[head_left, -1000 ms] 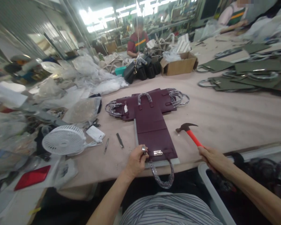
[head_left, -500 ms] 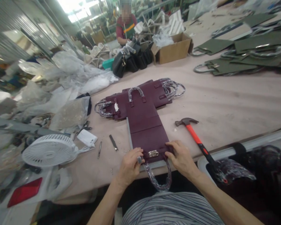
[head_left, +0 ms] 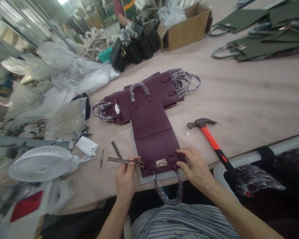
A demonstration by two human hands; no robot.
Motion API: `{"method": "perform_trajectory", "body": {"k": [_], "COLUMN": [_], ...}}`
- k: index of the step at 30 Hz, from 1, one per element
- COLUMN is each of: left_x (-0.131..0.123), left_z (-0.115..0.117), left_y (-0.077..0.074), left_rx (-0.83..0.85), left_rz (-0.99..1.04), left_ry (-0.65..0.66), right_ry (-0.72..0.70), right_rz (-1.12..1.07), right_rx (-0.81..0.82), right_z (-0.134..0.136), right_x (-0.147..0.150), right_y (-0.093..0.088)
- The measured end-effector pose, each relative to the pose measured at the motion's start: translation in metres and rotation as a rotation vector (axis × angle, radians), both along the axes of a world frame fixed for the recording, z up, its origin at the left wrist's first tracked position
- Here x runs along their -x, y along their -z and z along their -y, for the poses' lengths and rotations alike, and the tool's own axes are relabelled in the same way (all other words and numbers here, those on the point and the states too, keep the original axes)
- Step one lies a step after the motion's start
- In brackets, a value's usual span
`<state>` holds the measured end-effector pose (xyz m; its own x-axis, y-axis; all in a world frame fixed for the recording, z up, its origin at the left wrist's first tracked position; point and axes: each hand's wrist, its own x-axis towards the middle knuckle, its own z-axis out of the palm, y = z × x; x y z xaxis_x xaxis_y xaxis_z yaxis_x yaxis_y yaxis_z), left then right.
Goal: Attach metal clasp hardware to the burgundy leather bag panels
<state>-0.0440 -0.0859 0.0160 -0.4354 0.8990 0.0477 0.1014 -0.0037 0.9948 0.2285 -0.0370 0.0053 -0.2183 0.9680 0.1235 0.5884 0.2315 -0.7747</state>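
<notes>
A flat maroon handbag piece lies lengthwise before me, with a metal clasp near its close end. A plastic-wrapped handle hangs over the table edge. My left hand pinches a flat grey metal tool with short prongs at one end; its exact kind is unclear. The pronged end points right, at the left edge of the handbag. My right hand grips the handbag's right edge beside the clasp, thumb and forefinger closed on it. A grey board shows beneath the handbag.
More maroon bags lie beyond. On the right is a claw hammer. A metal strip, a thin metal rod and a white fan are at left. Behind are a cardboard box, black bags and a co-worker's arm.
My left hand has moved left off the handbag's edge, and the metal tool now lies sideways in its fingers. My right hand stays at the right edge. The view has tilted downward.
</notes>
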Motion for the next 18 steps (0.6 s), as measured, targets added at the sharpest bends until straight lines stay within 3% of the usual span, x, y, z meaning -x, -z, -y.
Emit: {"method": "perform_trajectory", "body": {"k": [2, 4, 9, 13, 18], "left_x": [-0.001, -0.009, -0.059, -0.086, -0.089], "left_z": [-0.001, -0.005, -0.03, -0.045, -0.049], "left_y": [-0.002, -0.009, -0.029, -0.027, -0.025], "left_rx": [0.023, 0.029, -0.001, 0.007, -0.001], "left_rz": [0.098, 0.082, 0.009, -0.096, -0.17], "left_ry": [-0.007, 0.087, 0.289, 0.376, 0.406], "right_ry": [0.002, -0.001, -0.013, -0.03, -0.055], "right_rz": [-0.006, -0.02, -0.092, -0.102, -0.096], "right_rx": [-0.003, -0.009, -0.038, -0.074, -0.086], "right_z": [0.0, 0.0, 0.002, 0.008, 0.01], "right_x": [-0.001, -0.002, -0.012, -0.02, -0.022], "right_y": [0.001, 0.001, 0.003, 0.005, 0.005]}}
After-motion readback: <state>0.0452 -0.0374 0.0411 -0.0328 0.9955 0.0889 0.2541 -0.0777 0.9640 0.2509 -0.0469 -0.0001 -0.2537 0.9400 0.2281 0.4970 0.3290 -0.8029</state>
